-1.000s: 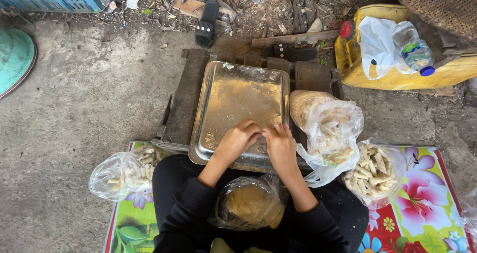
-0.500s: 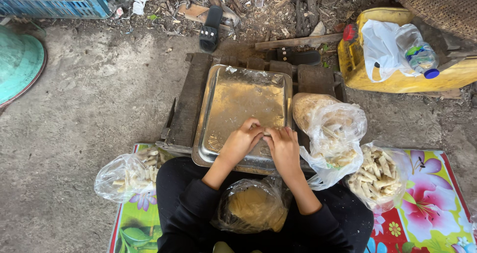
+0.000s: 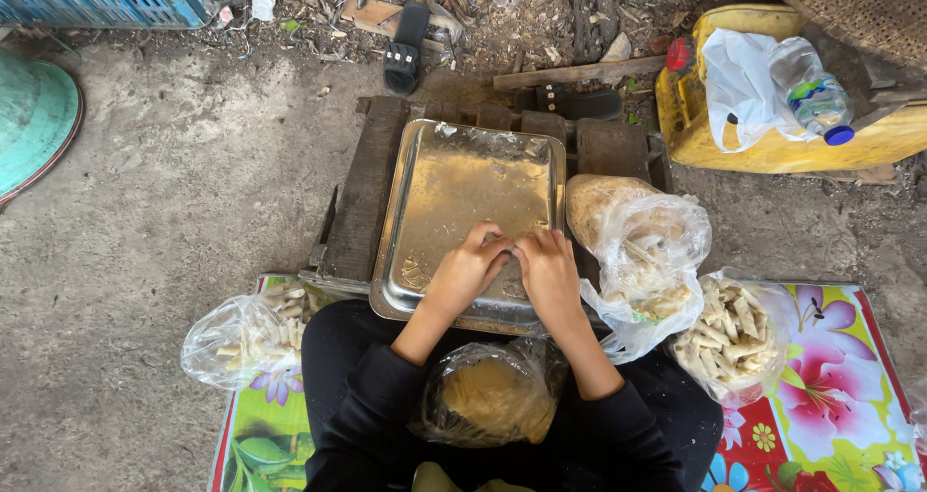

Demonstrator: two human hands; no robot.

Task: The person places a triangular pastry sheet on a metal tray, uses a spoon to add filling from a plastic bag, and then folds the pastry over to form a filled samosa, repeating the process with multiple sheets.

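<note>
Both hands, left hand (image 3: 465,272) and right hand (image 3: 548,276), press fingertips together on the metal tray (image 3: 454,188); what their grip holds is hidden.

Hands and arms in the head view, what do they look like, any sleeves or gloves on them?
Both hands are bare: no gloves on the left hand or the right hand, and no rings or watch that I can make out. The black sleeves are pushed up, so the forearms are uncovered.
</note>
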